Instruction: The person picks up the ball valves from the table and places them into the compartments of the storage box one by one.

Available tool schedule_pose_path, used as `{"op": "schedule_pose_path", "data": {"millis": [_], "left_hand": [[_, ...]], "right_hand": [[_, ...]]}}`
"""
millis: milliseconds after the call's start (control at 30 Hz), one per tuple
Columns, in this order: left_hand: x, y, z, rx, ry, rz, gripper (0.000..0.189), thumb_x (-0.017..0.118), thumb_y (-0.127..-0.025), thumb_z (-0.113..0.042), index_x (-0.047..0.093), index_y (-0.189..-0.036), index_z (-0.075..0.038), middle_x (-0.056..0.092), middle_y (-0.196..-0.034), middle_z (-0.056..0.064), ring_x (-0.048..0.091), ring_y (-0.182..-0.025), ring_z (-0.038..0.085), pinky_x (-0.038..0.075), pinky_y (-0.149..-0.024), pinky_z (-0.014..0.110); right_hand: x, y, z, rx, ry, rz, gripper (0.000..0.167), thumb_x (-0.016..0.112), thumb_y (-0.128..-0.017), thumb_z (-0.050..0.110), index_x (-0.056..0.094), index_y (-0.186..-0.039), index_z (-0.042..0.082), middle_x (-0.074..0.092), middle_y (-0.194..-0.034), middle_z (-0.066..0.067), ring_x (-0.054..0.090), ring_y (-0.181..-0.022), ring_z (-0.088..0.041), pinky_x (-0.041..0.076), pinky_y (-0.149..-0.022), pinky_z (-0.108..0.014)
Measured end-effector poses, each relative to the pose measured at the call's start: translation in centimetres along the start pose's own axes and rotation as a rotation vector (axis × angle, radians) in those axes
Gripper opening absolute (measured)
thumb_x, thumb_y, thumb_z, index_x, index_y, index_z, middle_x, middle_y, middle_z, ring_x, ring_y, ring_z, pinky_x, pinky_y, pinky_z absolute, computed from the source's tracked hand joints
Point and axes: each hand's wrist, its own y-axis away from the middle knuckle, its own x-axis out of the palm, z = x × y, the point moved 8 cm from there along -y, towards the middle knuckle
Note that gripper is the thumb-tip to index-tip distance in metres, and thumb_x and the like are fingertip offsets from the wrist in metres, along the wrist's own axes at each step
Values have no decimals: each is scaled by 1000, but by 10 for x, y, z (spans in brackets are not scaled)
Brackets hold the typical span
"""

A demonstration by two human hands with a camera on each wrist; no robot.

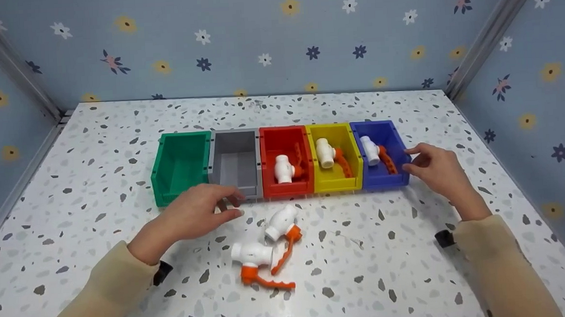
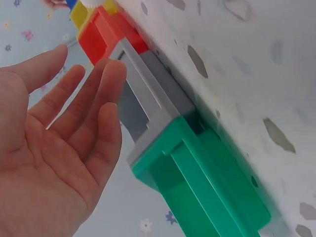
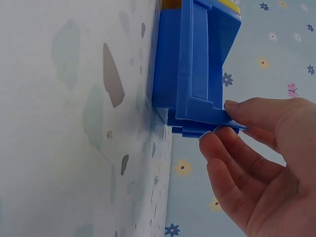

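My right hand (image 1: pixel 436 168) pinches the right side wall of the blue bin (image 3: pixel 200 59) between thumb and fingers. Inside that bin lies a white ball valve (image 1: pixel 371 150) with an orange lever. Fingers loosely extended and holding nothing, my left hand (image 1: pixel 196 210) is in front of the grey bin (image 1: pixel 233 137) and the green bin (image 1: pixel 159 184). A ball valve (image 1: pixel 283 169) lies in the red bin (image 1: pixel 289 191), another ball valve (image 1: pixel 326 152) in the yellow bin (image 1: pixel 337 183). On the table, right of my left hand, a ball valve (image 1: pixel 282 222) rests against a second ball valve (image 1: pixel 253 253).
All the bins stand side by side in a row on the speckled white table (image 1: pixel 366 279). Flower-patterned panels (image 1: pixel 256 34) enclose the table at the back and both sides. A metal post (image 1: pixel 493 31) marks the back right corner.
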Motion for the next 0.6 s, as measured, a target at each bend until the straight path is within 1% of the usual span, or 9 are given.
{"op": "schedule_pose_path", "data": {"millis": [167, 267, 433, 600], "left_hand": [[8, -6, -17, 43, -14, 44, 35, 72, -93, -29, 67, -126, -18, 68, -115, 0, 62, -96, 15, 54, -80, 36], [12, -10, -27, 70, -28, 72, 38, 72, -93, -29, 66, -129, -19, 67, -119, -1, 62, -99, 15, 53, -82, 36], [20, -16, -38, 92, -54, 113, 40, 73, -92, -30, 65, -131, -23, 65, -125, -1, 61, -105, 16, 53, -86, 39], [26, -19, -51, 167, -83, 131, 42, 73, -92, -33, 63, -132, -23, 63, -129, -1, 60, -108, 17, 52, -89, 40]], "right_hand": [[-2, 1, 1, -7, 5, -8, 42, 70, -95, 31, 60, -130, 9, 67, -103, -14, 60, -87, -27, 51, -76, -35], [-2, 1, 0, -9, 8, -17, 41, 70, -95, 29, 61, -129, 8, 67, -102, -14, 60, -87, -27, 51, -76, -35], [-2, 0, 0, -19, 4, -23, 39, 70, -95, 28, 61, -129, 9, 68, -103, -14, 61, -87, -27, 51, -75, -35], [-1, 0, 0, -27, 11, -40, 38, 70, -95, 26, 62, -128, 9, 68, -100, -13, 60, -85, -27, 50, -72, -34]]}}
